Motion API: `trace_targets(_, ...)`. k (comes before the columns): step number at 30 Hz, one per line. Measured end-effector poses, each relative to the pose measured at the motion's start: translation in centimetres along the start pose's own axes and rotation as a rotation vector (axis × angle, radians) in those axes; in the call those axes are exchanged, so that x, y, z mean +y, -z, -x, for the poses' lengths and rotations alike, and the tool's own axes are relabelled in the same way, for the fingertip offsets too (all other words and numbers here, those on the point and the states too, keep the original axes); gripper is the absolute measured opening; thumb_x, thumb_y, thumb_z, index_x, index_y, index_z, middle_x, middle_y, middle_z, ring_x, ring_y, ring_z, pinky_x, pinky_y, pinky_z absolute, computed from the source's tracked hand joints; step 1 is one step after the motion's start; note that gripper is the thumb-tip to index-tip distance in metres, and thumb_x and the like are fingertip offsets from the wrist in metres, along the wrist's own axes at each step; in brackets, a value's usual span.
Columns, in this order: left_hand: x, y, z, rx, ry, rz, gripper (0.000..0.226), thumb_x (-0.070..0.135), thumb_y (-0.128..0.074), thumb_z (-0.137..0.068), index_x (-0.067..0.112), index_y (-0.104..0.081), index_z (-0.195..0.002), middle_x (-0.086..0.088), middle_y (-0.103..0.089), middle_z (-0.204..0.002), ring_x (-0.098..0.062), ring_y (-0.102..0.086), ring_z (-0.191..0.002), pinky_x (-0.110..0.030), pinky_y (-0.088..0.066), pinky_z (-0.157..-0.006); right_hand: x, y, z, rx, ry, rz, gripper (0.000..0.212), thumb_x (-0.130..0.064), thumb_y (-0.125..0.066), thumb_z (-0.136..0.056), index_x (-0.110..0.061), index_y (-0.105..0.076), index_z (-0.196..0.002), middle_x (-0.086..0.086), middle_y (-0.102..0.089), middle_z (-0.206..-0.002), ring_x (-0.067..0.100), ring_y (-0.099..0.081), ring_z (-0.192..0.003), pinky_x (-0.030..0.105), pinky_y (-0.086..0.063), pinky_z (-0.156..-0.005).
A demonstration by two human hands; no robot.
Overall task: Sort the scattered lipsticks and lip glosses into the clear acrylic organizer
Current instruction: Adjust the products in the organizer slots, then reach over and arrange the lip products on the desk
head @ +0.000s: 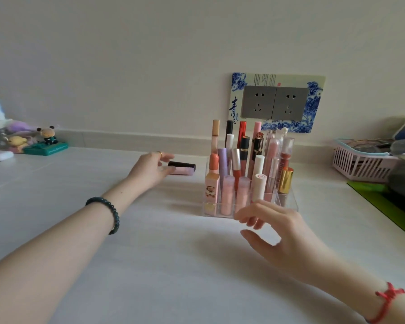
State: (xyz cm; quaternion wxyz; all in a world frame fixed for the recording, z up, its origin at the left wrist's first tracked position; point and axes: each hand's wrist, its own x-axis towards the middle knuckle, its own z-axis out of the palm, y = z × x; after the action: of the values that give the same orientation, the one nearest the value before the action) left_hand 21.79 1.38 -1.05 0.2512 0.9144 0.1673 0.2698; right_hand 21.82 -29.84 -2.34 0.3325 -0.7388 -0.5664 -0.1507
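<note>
Two items are lying side by side on the counter (pixel 173 253), just left of the organizer (pixel 292 206): a dark tube (pixel 184 164) and a pink tube (pixel 185 170). The organizer is standing near the wall, packed with upright lipsticks (pixel 244 148). Left hand (pixel 147 169) is reaching over the tubes' ends, fingers spread and loose, grasping nothing; contact cannot be confirmed. Right hand (pixel 274 230) is hovering at the organizer's front right corner, fingers relaxed, holding nothing.
</note>
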Motion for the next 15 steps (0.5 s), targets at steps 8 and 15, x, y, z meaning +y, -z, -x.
trace_targets(8, -1.8, -2.5, -1.1, -0.076, -0.057, -0.14, 0.033, 0.02, -0.061, -0.085, 0.014, -0.058, -0.117, -0.004, -0.055, -0.114, -0.023, -0.053, -0.109, -0.033, -0.04, -0.095, 0.6, 0.6, 0.1, 0.059, -0.05, -0.01, 0.042, -0.005, -0.07, -0.075, -0.039, -0.058, -0.095, -0.022, -0.06, -0.08, 0.0, -0.058, -0.076, 0.009, -0.046, -0.068)
trace_targets(15, -1.1, -2.9, -2.0, -0.059, -0.091, -0.29, 0.017, 0.027, -0.059, -0.086, 0.02, -0.061, -0.102, -0.002, -0.052, -0.104, -0.023, -0.051, -0.101, -0.031, -0.038, -0.083, 1.0, 0.8, -0.3, 0.105, -0.079, -0.039, 0.044, -0.003, -0.068, -0.076, -0.041, -0.057, -0.095, -0.016, -0.062, -0.09, 0.003, -0.061, -0.074, 0.015, -0.05, -0.068)
